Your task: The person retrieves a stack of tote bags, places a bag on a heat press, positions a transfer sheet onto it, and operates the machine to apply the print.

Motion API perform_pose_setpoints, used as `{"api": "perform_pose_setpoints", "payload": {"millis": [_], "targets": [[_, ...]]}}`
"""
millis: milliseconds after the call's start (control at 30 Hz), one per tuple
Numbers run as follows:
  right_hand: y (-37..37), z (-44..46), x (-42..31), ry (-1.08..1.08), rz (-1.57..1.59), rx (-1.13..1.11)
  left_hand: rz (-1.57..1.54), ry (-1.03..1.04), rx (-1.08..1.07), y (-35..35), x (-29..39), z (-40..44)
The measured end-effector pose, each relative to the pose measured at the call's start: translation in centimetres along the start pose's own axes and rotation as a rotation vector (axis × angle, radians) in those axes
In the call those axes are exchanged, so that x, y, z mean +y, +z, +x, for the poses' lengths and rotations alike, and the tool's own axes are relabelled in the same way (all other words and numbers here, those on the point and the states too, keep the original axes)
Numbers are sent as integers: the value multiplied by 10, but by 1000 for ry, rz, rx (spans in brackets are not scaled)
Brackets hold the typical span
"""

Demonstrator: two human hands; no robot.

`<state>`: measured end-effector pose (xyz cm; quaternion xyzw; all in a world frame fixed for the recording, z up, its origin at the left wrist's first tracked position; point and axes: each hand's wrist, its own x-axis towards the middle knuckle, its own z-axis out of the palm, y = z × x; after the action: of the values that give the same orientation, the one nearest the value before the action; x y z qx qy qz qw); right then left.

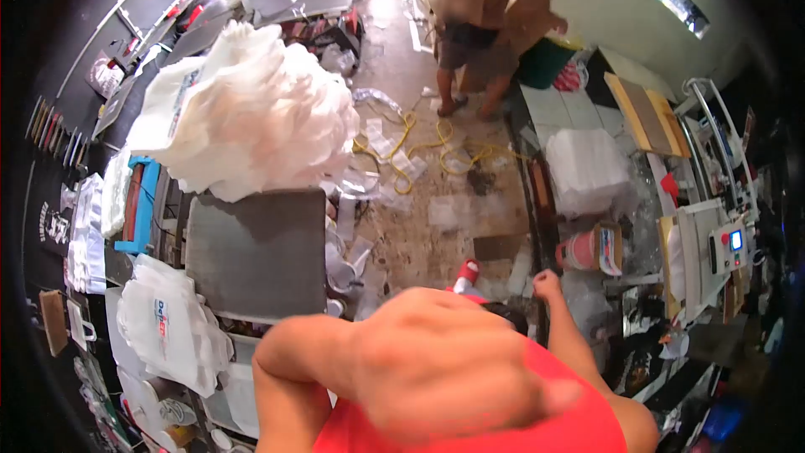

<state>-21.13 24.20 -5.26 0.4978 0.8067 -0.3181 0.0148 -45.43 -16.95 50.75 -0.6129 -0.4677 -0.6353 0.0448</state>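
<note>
My left hand is large and slightly blurred, close to the camera in front of my red shirt. Its fingers are curled and pressed together, and anything inside them is hidden. Lower right of the middle, my right hand hangs at the end of the stretched arm, over the floor's right side. It looks closed, with no object showing in it. Nearest to that hand is a reddish tub beside an open carton. A red shoe shows on the floor between the hands.
Left, a heap of white sheets rises behind a grey board; printed white pieces lie nearer. A yellow hose winds over the littered floor. Another person stands ahead. Right, a white stack and a machine's control box.
</note>
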Motion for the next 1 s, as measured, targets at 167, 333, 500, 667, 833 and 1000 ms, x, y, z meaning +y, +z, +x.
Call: {"api": "perform_pose_setpoints", "payload": {"millis": [167,333,500,667,833,1000], "targets": [[-22,-19,-16,75,248,-86,-46,76,19,27,-6,35],[-31,-24,56,293,-3,-232,23,107,-69,47,-32,58],[-65,-17,77,486,32,-327,109,157,-170,71,-61,88],[-75,34,88,444,218,-286,201,262,-316,97,-97,119],[-89,79,65,408,373,-204,143,-149,-84,133,-146,115],[-97,95,76,421,376,-183,559,-474,66,133,-228,62]]}}
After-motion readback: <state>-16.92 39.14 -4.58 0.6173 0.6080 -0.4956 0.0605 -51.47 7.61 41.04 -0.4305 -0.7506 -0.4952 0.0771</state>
